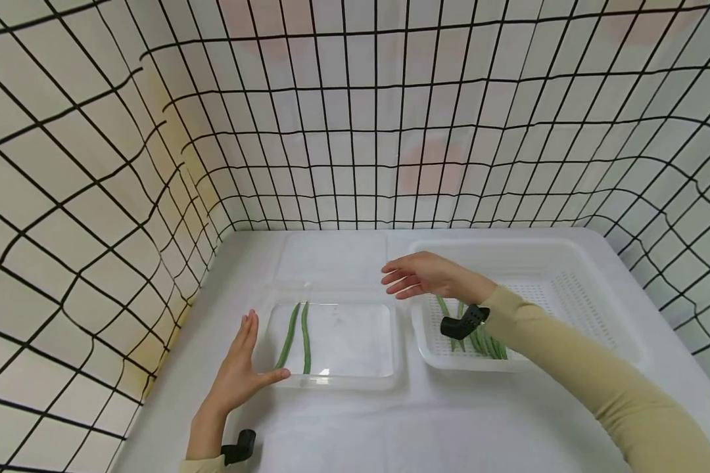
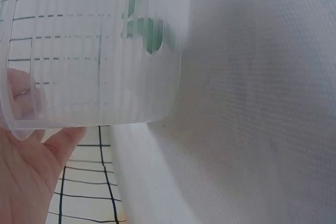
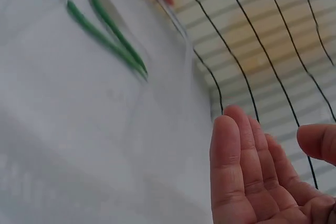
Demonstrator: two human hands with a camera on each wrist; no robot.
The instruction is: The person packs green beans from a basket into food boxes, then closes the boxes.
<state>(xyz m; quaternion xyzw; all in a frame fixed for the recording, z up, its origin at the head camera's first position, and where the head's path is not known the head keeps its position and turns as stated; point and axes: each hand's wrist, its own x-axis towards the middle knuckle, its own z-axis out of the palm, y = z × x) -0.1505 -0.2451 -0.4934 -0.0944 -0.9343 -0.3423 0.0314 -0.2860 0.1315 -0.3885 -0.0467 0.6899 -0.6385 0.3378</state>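
Note:
A clear plastic box (image 1: 355, 382) stands on the white surface, with two long green beans (image 1: 288, 335) lying side by side in its left part. At the left end of this box is my left hand (image 1: 238, 376), its fingers straight and its thumb by the front corner; the left wrist view shows the hand against the box (image 2: 73, 93). My right hand (image 1: 424, 274) hovers between the box and a white basket (image 1: 568, 289), fingers extended, nothing in it. Several green beans (image 1: 479, 343) lie in the basket, partly hidden by the right forearm.
Black wire mesh (image 1: 355, 125) rises at the back and both sides, with pale cloth behind it. A white cloth (image 1: 355, 433) covers the work surface. Each wrist carries a black camera, such as the right one (image 1: 464, 322).

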